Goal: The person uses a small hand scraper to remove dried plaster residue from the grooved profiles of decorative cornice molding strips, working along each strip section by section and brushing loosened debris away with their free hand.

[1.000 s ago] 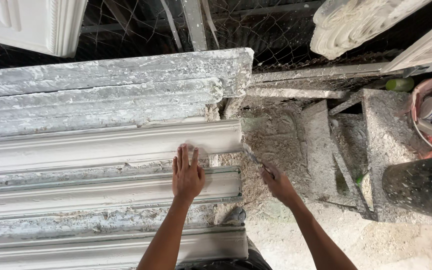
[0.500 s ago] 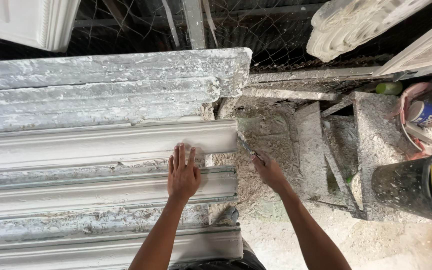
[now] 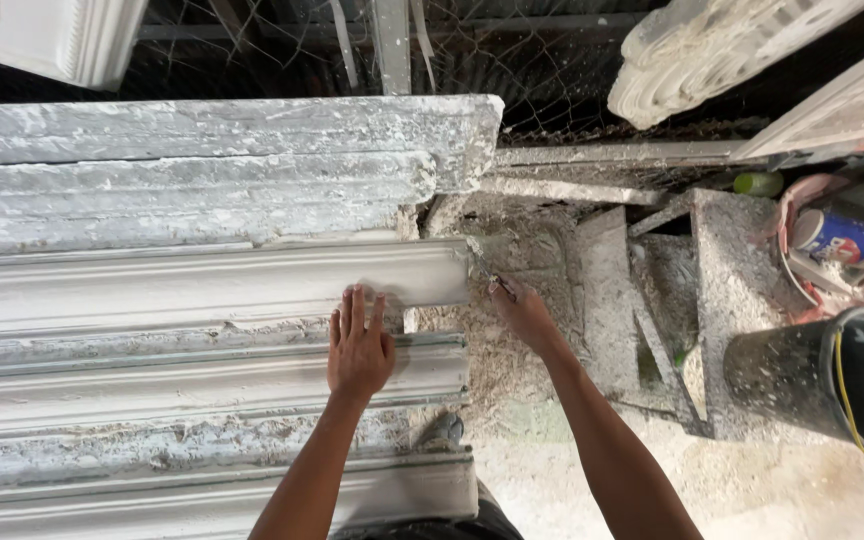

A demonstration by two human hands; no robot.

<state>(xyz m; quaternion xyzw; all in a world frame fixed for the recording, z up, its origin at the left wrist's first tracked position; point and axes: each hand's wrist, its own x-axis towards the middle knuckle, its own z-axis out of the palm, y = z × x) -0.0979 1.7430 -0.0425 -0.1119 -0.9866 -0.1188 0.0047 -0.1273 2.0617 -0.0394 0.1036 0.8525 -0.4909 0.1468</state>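
A long white plaster cornice moulding (image 3: 202, 285) lies flat with its long axis running left to right across the view; its cut end points right, stopping near the middle of the picture. It sits as one of several like mouldings stacked side by side: rough grey plaster-caked lengths (image 3: 222, 170) beyond it, and two more white lengths (image 3: 202, 375) nearer the person. The left hand (image 3: 357, 345) lies palm down, fingers spread flat and apart, across the near edge of that moulding and the next one, close to the cut end. The right hand (image 3: 522, 312) is just past the end of the moulding, curled shut around a small thin tool (image 3: 500, 288) whose tip is at the end face; what kind of tool cannot be told. To the right, plaster-dusted concrete blocks (image 3: 732, 290) and rubble crowd the floor, with a black bucket (image 3: 832, 385) at the right edge and a pink tub (image 3: 802, 215) holding a can behind it. Wire mesh (image 3: 552, 70) closes off the far side
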